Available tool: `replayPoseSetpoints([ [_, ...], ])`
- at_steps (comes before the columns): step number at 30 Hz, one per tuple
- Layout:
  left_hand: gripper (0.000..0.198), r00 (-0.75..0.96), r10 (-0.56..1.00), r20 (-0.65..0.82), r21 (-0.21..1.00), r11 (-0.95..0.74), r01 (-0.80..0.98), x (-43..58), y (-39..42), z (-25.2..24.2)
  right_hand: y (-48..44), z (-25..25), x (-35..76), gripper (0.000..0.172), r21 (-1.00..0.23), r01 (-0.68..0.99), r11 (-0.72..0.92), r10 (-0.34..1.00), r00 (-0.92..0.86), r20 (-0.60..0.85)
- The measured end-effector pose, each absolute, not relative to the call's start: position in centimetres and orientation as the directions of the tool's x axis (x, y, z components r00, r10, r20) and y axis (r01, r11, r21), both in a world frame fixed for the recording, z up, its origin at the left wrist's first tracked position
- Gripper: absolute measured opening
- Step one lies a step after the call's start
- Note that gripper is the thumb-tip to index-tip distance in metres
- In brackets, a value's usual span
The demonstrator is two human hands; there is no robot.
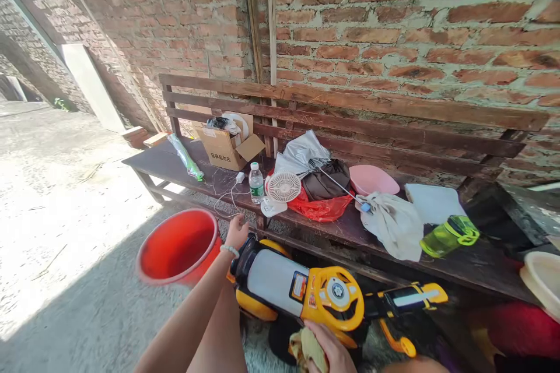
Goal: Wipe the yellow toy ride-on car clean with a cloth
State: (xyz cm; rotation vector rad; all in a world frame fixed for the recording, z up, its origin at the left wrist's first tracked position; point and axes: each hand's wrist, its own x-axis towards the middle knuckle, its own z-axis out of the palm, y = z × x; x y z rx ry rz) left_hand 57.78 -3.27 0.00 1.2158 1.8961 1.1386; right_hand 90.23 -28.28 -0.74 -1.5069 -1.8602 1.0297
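A yellow, black and grey ride-on toy excavator (275, 280) with a steering wheel (338, 291) and a digger arm (411, 297) stands on the ground in front of me. My left hand (237, 236), with a beaded bracelet at the wrist, grips the black rear end of the toy, its fingers partly hidden. Low at the toy's near side, below the wheel, my right hand (330, 349) is closed around a crumpled yellowish cloth (308, 349).
A red bucket (144, 259) stands left of the toy. Behind it, a wooden bench (280, 224) bears a cardboard box (219, 148), a water bottle (256, 185), a small fan (283, 187), a pink basin (374, 179) and a green bottle (448, 237). A brick wall (350, 29) rises behind.
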Motion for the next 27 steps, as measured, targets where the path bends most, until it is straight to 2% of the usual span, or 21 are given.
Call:
replayPoseSetpoints([
  [4, 0.033, -0.38, 0.924, -0.053, 0.871, 0.229, 0.436, 59.1, -13.2, -4.5, -28.5, -0.7, 91.3, 0.058, -0.82, 0.572, -0.02, 0.979, -0.155, -0.132],
  [6, 0.038, -0.275, 0.961, -0.014, 0.866, 0.149, 0.478, 59.5, -16.2, -5.5, -28.0, -0.2, 92.3, 0.057, -0.819, 0.572, -0.049, 0.986, -0.103, -0.131],
  [9, 0.04, -0.098, 0.994, -0.055, 0.858, 0.097, 0.504, 59.8, -18.0, -5.6, -25.3, 1.2, 94.7, 0.06, -0.768, 0.64, -0.007, 0.993, -0.086, -0.081],
  [11, 0.034, -0.051, 0.993, -0.103, 0.849, 0.114, 0.516, 59.8, -18.0, -5.1, -22.0, 2.6, 96.4, 0.066, -0.65, 0.759, 0.036, 0.993, -0.1, -0.061],
  [14, 0.034, -0.051, 0.992, -0.118, 0.848, 0.128, 0.514, 59.6, -17.8, -5.0, -15.3, 5.4, 98.0, 0.079, -0.381, 0.918, 0.109, 0.985, -0.15, -0.08],
  [16, 0.04, -0.042, 0.987, -0.154, 0.849, 0.154, 0.506, 59.6, -17.7, -5.4, -10.2, 7.3, 98.0, 0.084, -0.2, 0.968, 0.149, 0.983, -0.168, -0.08],
  [19, 0.042, 0.001, 0.974, -0.226, 0.852, 0.197, 0.485, 60.1, -17.7, -6.5, -2.1, 9.4, 96.7, 0.081, 0.01, 0.985, 0.171, 0.983, -0.17, -0.071],
  [22, 0.04, 0.034, 0.966, -0.255, 0.868, 0.213, 0.449, 60.6, -17.4, -7.6, 5.8, 10.1, 94.3, 0.077, 0.114, 0.969, 0.221, 0.975, -0.219, -0.029],
  [27, 0.041, 0.014, 0.952, -0.305, 0.88, 0.277, 0.387, 60.5, -16.5, -9.2, 15.4, 7.8, 89.7, 0.071, 0.171, 0.915, 0.366, 0.931, -0.358, -0.074],
])
